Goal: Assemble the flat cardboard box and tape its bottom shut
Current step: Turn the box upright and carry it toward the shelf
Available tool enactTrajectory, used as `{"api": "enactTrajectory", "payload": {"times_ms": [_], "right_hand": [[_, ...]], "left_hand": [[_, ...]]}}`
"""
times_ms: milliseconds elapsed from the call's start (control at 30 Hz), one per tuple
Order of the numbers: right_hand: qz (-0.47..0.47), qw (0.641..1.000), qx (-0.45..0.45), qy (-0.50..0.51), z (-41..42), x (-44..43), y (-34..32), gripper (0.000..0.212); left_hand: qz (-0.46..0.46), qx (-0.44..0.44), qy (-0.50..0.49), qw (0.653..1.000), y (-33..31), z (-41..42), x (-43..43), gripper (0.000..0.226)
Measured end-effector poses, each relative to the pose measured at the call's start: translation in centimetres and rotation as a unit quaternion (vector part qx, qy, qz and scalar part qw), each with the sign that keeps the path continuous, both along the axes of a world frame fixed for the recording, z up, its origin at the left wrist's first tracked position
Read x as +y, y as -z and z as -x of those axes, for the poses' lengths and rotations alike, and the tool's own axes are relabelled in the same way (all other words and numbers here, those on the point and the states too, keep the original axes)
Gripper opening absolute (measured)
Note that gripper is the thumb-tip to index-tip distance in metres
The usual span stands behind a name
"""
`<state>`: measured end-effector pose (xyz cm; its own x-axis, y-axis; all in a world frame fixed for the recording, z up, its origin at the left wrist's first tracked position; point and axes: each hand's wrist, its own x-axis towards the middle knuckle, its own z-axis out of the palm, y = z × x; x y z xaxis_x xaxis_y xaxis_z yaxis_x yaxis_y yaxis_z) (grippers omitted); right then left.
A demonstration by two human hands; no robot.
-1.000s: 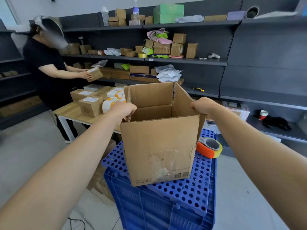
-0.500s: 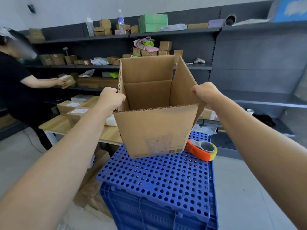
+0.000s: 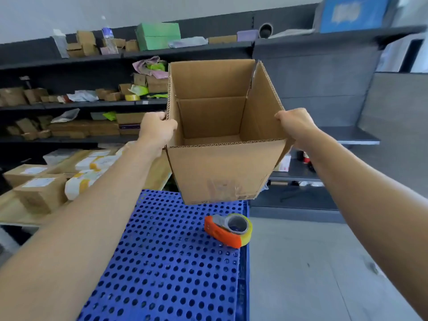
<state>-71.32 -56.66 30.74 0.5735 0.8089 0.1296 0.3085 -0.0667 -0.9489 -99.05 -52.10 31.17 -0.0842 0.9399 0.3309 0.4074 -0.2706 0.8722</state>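
Note:
An open brown cardboard box [image 3: 222, 167] hangs upright in the air above the far edge of a blue perforated crate lid [image 3: 166, 256]. Its top flaps stand up and its inside floor looks closed. Clear tape shows low on its front face. My left hand [image 3: 157, 133] grips the box's left wall at the rim. My right hand [image 3: 295, 126] grips the right wall. An orange tape dispenser with a yellowish roll [image 3: 228, 230] lies on the lid, below the box and to the right.
A wooden table [image 3: 14, 209] at the left carries labelled parcels and padded mailers. Dark shelving [image 3: 92, 105] full of small boxes runs along the back wall. Grey floor [image 3: 301, 262] lies to the right of the crate.
Both hands have lifted the box off the blue lid and carried it up and away from me. The view has swung right, so the person at the left table is out of frame.

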Motion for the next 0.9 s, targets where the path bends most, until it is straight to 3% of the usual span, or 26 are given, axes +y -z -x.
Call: {"api": "enactTrajectory", "payload": {"times_ms": [167,367,500,900], "right_hand": [[0.018,0.999,0.007,0.032,-12.5,2.2,0.7,0.011],[0.040,0.997,-0.005,0.071,-24.1,4.0,0.9,0.013],[0.058,0.994,0.000,0.096,-30.1,6.0,1.9,0.012],[0.068,0.984,-0.007,0.162,-42.4,15.9,2.4,0.016]], "left_hand": [[0.007,-0.006,0.038,0.999,1.1,-12.8,4.9,0.009],[0.034,-0.008,0.085,0.996,3.3,-25.4,9.2,0.032],[0.055,-0.010,0.113,0.992,4.6,-31.8,12.3,0.035],[0.077,0.001,0.175,0.982,5.7,-46.1,26.3,0.025]]}}
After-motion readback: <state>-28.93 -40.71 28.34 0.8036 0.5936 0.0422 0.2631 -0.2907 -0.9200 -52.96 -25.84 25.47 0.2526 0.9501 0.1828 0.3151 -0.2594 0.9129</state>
